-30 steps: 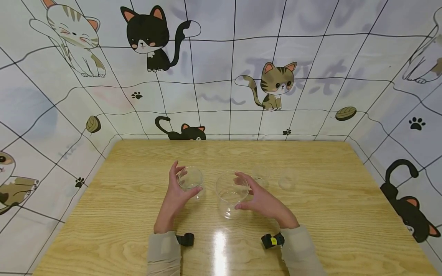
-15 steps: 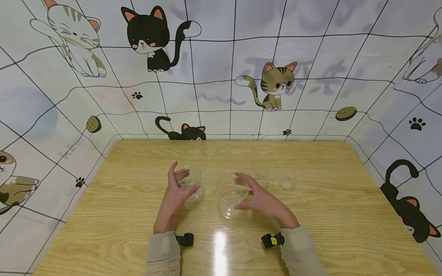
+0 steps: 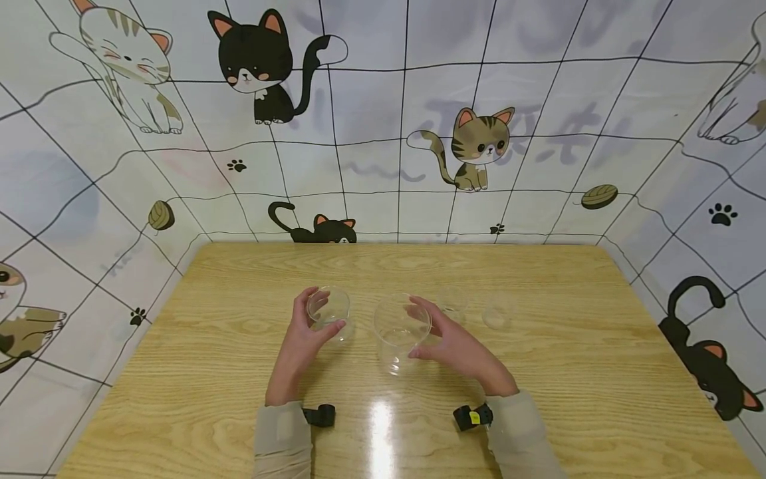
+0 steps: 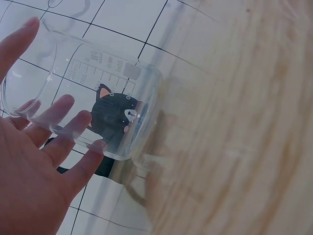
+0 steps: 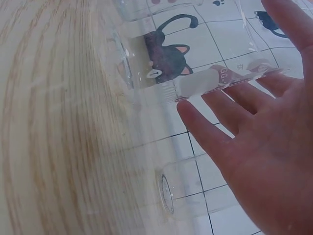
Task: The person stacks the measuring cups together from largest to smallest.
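In the head view, my left hand grips a small clear glass beaker, thumb on its near side and fingers on the far side. The left wrist view shows the same beaker with printed graduations, its base close to the wood. To the right, my right hand holds a larger clear beaker from its right side. In the right wrist view, the fingers lie along this larger beaker's wall, by a white printed patch. The two beakers stand upright with a gap between them.
Two more clear glass vessels, one behind the right hand and another farther right, stand on the wooden table. A cat-patterned backdrop encloses the back and sides. Black wrist cameras sit by both sleeves.
My left index finger has come down from its raised position toward the small beaker, which has shifted slightly left. The larger beaker and my right hand have shifted slightly away from me.
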